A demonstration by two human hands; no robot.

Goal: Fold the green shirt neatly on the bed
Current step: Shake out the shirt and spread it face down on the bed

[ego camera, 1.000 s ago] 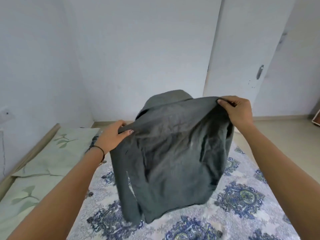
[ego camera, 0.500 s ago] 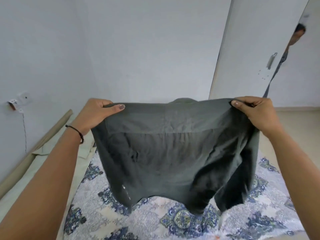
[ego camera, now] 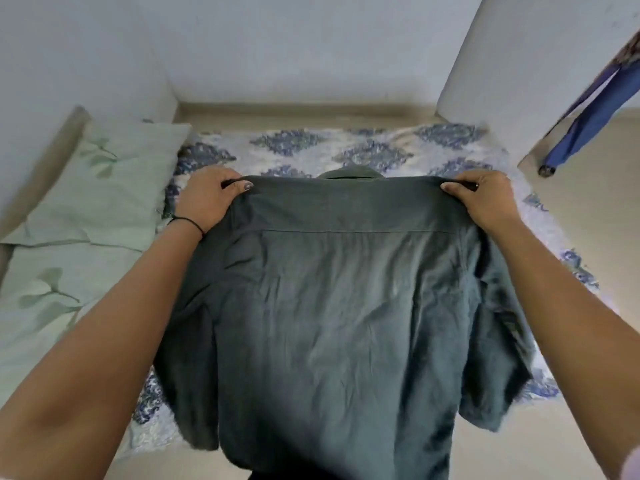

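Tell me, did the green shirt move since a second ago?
Yes. The green shirt went down. Before, it hung in front of the wall; now it spreads low over the patterned bedsheet, shoulders pinched by the left hand and right hand.

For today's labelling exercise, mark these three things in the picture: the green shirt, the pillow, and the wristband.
green shirt point(ego camera: 346, 306): head view, middle of the back panel.
pillow point(ego camera: 104, 188): head view, centre of the pale leaf-print case.
wristband point(ego camera: 188, 223): head view, the dark band across the left wrist.
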